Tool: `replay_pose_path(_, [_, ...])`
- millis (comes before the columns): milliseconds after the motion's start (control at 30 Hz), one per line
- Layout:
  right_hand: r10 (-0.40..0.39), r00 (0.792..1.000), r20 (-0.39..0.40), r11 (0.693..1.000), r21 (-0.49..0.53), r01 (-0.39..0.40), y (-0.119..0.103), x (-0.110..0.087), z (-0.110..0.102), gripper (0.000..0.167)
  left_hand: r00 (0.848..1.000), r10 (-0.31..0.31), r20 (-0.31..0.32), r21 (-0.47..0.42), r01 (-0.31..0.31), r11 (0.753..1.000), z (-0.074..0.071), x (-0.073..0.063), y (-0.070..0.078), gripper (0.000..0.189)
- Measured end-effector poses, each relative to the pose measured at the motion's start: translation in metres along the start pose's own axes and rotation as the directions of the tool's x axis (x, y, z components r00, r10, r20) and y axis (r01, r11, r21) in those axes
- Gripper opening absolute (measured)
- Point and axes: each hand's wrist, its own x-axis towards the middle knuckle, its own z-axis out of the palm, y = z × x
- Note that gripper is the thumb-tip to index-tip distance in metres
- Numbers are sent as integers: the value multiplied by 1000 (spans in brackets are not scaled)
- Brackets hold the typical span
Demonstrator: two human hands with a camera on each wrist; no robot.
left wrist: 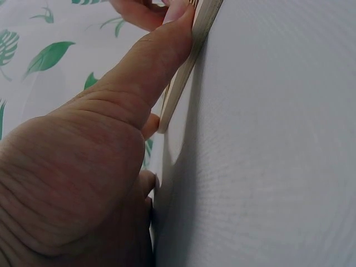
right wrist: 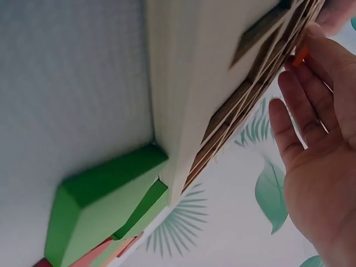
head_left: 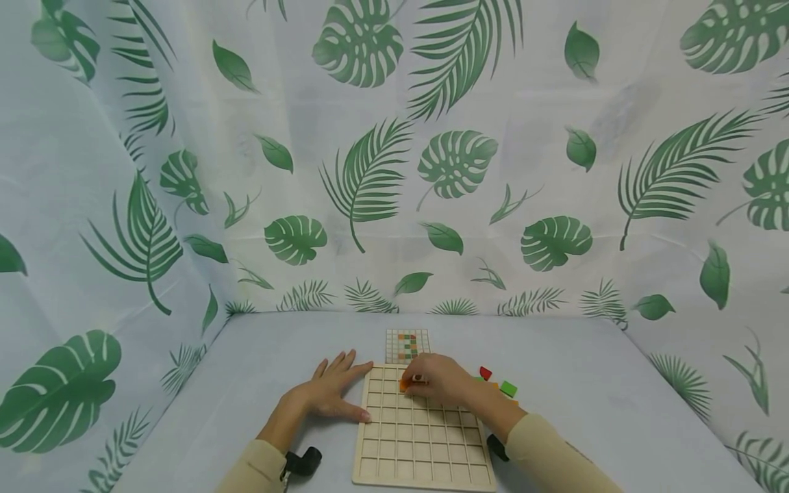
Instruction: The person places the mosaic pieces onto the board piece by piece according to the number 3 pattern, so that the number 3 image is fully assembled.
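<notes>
A wooden grid board (head_left: 403,438) lies flat on the table, divided into square cells. Near its far edge my right hand (head_left: 440,378) pinches an orange block (head_left: 404,385) between thumb and fingers over a cell; the same orange block (right wrist: 301,54) shows at the fingertips in the right wrist view. My left hand (head_left: 335,390) rests at the board's left side with fingers spread, the thumb touching the edge. In the left wrist view, the left thumb (left wrist: 150,67) presses against the board's rim (left wrist: 192,61). Just beyond the board sits a pattern card (head_left: 392,346) with coloured squares, partly covered by the right hand.
Right of the board lie loose pieces: a red one (head_left: 485,373), a green block (head_left: 508,389) and some orange ones partly behind the right forearm. Close up, a green block (right wrist: 105,194) lies against the board's side. A leaf-patterned curtain (head_left: 382,171) stands behind the table.
</notes>
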Motion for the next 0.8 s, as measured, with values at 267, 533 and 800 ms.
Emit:
replay_pose_path(267, [12,1000,10,999,-36,-11,-4,0,3,11,1000,2,-3,-6,-2,1000,1,0,-1,105])
replay_pose_path(533, [28,999,18,998,-49,-27,-7,-1,3,12,1000,1,-2,-6,-1,1000,3,0,-2,106])
replay_pose_path(800, [14,1000,18,998,-62,-13,-7,-1,2,12,1000,6,-7,-8,-6,1000,2,0,-2,106])
